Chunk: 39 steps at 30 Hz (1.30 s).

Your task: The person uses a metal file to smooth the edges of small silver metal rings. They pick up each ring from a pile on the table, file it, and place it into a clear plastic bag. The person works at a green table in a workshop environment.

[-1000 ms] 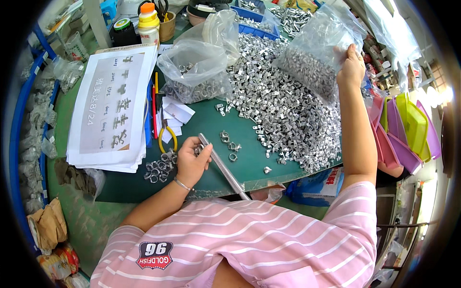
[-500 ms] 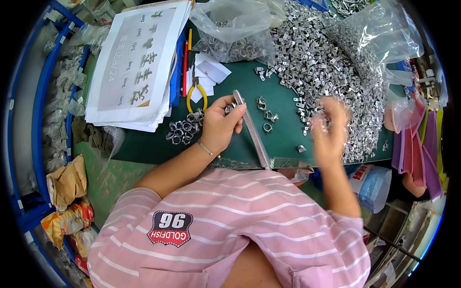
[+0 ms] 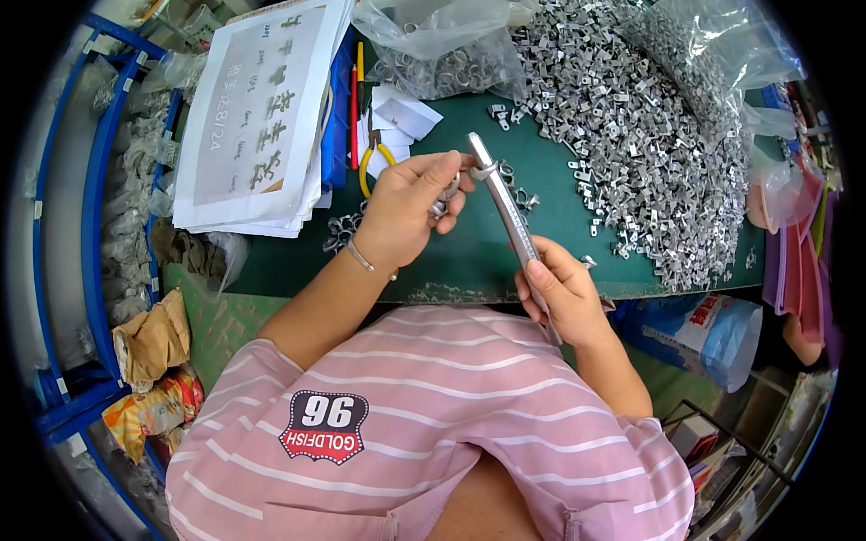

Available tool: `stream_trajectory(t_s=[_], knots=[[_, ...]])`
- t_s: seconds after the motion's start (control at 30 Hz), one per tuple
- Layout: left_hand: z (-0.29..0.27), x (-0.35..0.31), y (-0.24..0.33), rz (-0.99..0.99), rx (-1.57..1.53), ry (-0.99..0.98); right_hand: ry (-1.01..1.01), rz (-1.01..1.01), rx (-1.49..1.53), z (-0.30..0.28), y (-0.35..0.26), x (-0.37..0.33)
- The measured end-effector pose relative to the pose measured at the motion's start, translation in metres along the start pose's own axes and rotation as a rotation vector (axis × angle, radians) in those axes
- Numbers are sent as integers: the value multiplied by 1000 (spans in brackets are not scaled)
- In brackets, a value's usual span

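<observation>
Jutting forward from the right hand (image 3: 570, 298), a metal rod (image 3: 511, 214).

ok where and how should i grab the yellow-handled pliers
Probably by the yellow handles, from above on the person's side: the yellow-handled pliers lie with those handles spread toward the person and the nose pointing away. The left hand partly covers the right-hand handle here, so the left-hand one looks easier to reach.

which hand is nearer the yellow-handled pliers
Left. The left hand is close beside the pliers; the right hand is farther off, to their lower right in the picture.
</observation>
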<state>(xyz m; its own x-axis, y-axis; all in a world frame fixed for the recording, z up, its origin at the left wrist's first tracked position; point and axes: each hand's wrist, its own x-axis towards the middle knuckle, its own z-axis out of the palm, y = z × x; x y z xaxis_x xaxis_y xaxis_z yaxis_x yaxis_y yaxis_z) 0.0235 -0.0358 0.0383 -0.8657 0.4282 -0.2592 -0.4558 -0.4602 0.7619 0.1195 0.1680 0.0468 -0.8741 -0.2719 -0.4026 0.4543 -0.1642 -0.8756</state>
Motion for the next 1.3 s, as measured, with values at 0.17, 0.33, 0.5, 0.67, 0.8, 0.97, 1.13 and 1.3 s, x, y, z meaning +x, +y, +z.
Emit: stream_trajectory(t_s=[0.17,0.33,0.5,0.67,0.8,0.97,1.13,1.3], knots=[[-2,-3,3,54,129,-30,33,-23,-143,3,-11,-5],[-3,-5,3,12,129,-70,40,-42,-256,4,-17,-9],[-3,-8,9,-60,249,-72,80,-180,-484,3,-19,-12],[2,-12,12,14,331,-101,55,-202,-547,2,-24,-14],[2,-15,12,2,356,-112,33,-141,-505,3,-30,-17],[1,-21,18,21,554,-105,31,-196,-542,4,-26,-17],[10,-18,19,106,774,-136,53,-214,-544,4,-21,-13],[20,-16,13,-23,503,-67,77,-214,-498,6,-23,-11]])
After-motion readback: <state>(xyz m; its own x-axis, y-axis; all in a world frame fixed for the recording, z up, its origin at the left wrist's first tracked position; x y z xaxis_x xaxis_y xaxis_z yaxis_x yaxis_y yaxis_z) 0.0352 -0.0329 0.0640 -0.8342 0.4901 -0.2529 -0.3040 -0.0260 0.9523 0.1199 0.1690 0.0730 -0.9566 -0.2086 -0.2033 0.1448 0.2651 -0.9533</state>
